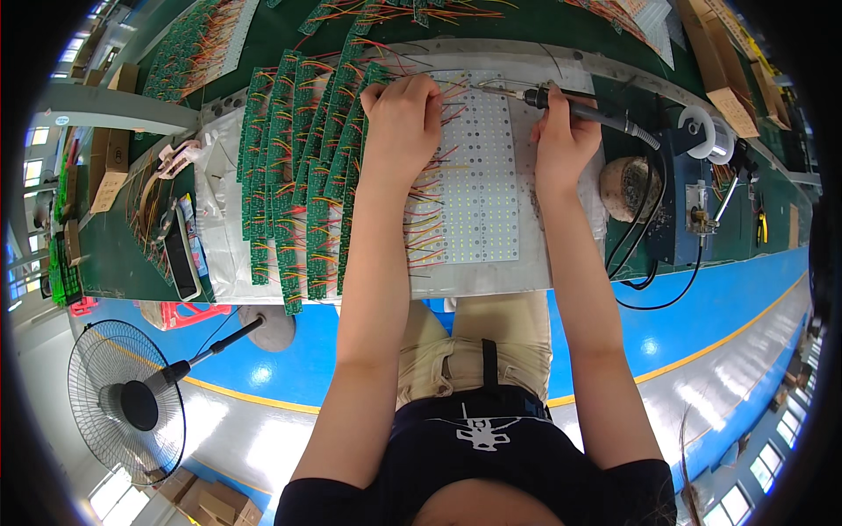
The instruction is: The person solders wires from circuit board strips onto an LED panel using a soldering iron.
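Observation:
My right hand [564, 140] grips a soldering iron [605, 116] like a pen, its tip pointing left over the far end of a white LED board [481, 175]. Close to that same end, my left hand [402, 123] is closed, its fingertips turned down beside thin red and yellow wires. What those fingers pinch is hidden. Along the board's left side, a row of coloured wires [425, 223] reaches onto it. Long green circuit boards [285, 175] with wires lie in overlapping strips to the left of my left hand.
On the right stand a solder spool [707, 134], a blue soldering station [677, 219] and a round stone-like block [630, 188]. The iron's cable loops past them. A phone [181, 254] lies at left. More wired boards [189, 53] sit at far left. A fan [132, 403] stands below the table.

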Available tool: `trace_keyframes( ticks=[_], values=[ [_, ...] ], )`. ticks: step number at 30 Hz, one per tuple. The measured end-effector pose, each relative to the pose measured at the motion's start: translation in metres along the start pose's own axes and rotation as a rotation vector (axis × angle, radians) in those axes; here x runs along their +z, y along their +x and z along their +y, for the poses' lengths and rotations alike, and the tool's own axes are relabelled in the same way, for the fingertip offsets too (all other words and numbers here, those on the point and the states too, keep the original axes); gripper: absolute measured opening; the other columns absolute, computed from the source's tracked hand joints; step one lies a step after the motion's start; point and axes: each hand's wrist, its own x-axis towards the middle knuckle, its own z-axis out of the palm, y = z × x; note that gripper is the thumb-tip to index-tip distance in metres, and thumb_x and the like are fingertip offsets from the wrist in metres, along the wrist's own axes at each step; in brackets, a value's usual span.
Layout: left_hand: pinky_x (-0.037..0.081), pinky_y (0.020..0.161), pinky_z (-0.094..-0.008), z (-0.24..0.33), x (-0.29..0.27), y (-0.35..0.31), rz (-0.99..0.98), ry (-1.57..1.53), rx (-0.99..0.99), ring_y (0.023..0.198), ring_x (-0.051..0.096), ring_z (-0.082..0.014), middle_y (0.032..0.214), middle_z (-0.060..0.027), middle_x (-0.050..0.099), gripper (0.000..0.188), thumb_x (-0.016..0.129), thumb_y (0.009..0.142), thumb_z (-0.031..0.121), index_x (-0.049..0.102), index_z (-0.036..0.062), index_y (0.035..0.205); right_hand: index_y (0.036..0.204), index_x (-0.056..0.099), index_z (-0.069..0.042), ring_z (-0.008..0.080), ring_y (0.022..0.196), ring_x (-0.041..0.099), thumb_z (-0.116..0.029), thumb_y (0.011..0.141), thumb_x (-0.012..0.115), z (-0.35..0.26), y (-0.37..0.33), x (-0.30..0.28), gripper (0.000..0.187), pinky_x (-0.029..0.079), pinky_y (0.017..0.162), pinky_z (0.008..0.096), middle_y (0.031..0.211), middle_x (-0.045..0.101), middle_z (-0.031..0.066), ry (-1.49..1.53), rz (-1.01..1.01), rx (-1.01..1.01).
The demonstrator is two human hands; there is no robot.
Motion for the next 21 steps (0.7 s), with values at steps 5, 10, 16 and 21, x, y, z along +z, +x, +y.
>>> trace_keyframes(
  ticks=[5, 10, 16, 21],
  values=[
    [0.033, 0.084, -0.0394, 0.0004, -0.0001, -0.0004, -0.006, 0.004, -0.007, 0.072, 0.06, -0.0255, 0.076, -0.006, 0.065, 0.006, 0.061, 0.082, 0.004, 0.058, 0.0082, 0.084, 0.081, 0.055, -0.001, 0.004, 0.042, 0.041, -0.012, 0.088, 0.065, -0.0004, -0.0005, 0.0002, 0.016, 0.03, 0.037, 0.023, 0.06, 0.053, 0.0006, 0.002, 0.0, 0.006],
    [0.033, 0.084, -0.0394, -0.0007, 0.001, -0.0004, -0.007, 0.004, -0.001, 0.073, 0.06, -0.0254, 0.075, -0.006, 0.064, 0.006, 0.061, 0.081, 0.004, 0.058, 0.0083, 0.084, 0.081, 0.055, -0.001, 0.0039, 0.042, 0.04, -0.012, 0.087, 0.065, 0.0007, -0.0001, -0.0003, 0.016, 0.03, 0.037, 0.0231, 0.06, 0.053, 0.0008, -0.018, -0.005, -0.002],
    [0.033, 0.084, -0.0393, -0.0006, 0.0012, -0.0008, -0.004, 0.011, 0.001, 0.073, 0.06, -0.0251, 0.075, -0.0058, 0.064, 0.006, 0.061, 0.081, 0.004, 0.058, 0.0086, 0.083, 0.082, 0.056, -0.001, 0.0038, 0.042, 0.04, -0.012, 0.087, 0.065, 0.0018, 0.0, -0.0004, 0.015, 0.03, 0.037, 0.0229, 0.062, 0.054, 0.001, -0.035, -0.002, -0.002],
    [0.034, 0.084, -0.0391, -0.0017, 0.0021, -0.0012, 0.012, 0.007, 0.006, 0.073, 0.06, -0.0251, 0.075, -0.0056, 0.064, 0.006, 0.061, 0.081, 0.004, 0.058, 0.0084, 0.083, 0.083, 0.056, 0.0, 0.0033, 0.043, 0.041, -0.01, 0.087, 0.065, 0.0008, -0.0011, 0.0008, 0.014, 0.03, 0.038, 0.0223, 0.062, 0.054, 0.0009, -0.043, -0.006, -0.015]
  ],
)
